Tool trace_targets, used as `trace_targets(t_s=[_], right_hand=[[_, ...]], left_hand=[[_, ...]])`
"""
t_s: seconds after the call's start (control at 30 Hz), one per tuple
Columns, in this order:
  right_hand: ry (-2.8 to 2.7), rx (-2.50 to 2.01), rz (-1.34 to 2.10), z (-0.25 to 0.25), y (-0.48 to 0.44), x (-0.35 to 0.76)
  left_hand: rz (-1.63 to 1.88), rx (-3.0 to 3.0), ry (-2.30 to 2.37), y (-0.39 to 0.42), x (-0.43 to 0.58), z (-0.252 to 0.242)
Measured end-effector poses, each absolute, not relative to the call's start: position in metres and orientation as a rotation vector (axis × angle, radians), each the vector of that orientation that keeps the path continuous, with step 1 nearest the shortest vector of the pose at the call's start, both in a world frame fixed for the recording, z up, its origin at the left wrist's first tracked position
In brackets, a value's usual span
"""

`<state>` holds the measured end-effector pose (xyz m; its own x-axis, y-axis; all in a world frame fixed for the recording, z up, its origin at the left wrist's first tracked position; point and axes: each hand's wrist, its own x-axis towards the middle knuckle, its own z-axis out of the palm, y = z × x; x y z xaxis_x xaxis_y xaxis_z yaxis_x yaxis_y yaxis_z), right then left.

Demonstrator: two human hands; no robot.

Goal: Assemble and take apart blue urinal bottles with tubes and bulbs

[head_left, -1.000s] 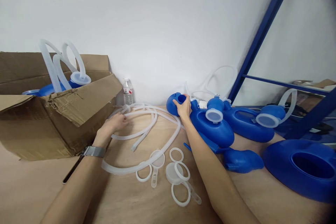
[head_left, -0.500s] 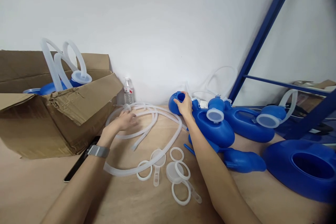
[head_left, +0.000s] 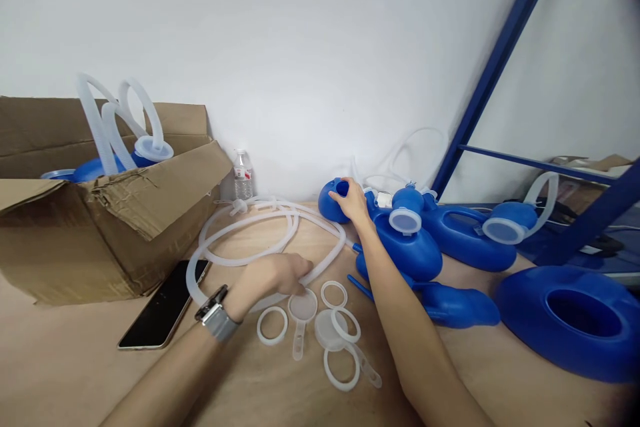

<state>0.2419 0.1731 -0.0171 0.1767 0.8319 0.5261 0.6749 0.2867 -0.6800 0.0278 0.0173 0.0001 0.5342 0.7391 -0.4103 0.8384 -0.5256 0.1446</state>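
Observation:
My left hand [head_left: 280,273], with a watch [head_left: 218,314] at the wrist, is closed around a length of translucent white hose [head_left: 334,252]. Some of its fingers are hidden underneath. The hose lies in loops on the table. Close to those fingertips is a translucent cap with a strap [head_left: 303,307]. Farther back, my right hand [head_left: 353,203] grips a round blue plastic piece [head_left: 330,203] with its opening facing up. Several white rings [head_left: 273,325] and another cap [head_left: 329,329] lie in front, between my forearms.
At left stands an open cardboard box [head_left: 55,240] with blue bottles and hoses; a phone [head_left: 159,310] lies beside it. A water bottle [head_left: 243,175] is by the wall. Several blue bottles [head_left: 410,250] crowd the right, below a blue metal frame [head_left: 493,73].
My left hand has come forward and right from the back loops to the front stretch of hose, which has shifted back off the cap. My right hand stays on the blue piece.

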Motion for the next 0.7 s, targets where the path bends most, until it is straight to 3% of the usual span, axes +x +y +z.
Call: trace_targets(t_s=[0.3, 0.47, 0.7], right_hand=[[-1.349, -1.230, 0.213, 0.001, 0.170, 0.252], [-1.352, -1.133, 0.125, 0.015, 0.163, 0.243], [-1.364, -1.216, 0.203, 0.006, 0.165, 0.242]], left_hand=[[-0.168, 2.412, 1.662, 0.034, -0.049, 0.052], [-0.045, 2.410, 1.784, 0.053, -0.049, 0.021], [-0.149, 2.308, 1.673, 0.073, -0.053, -0.015]])
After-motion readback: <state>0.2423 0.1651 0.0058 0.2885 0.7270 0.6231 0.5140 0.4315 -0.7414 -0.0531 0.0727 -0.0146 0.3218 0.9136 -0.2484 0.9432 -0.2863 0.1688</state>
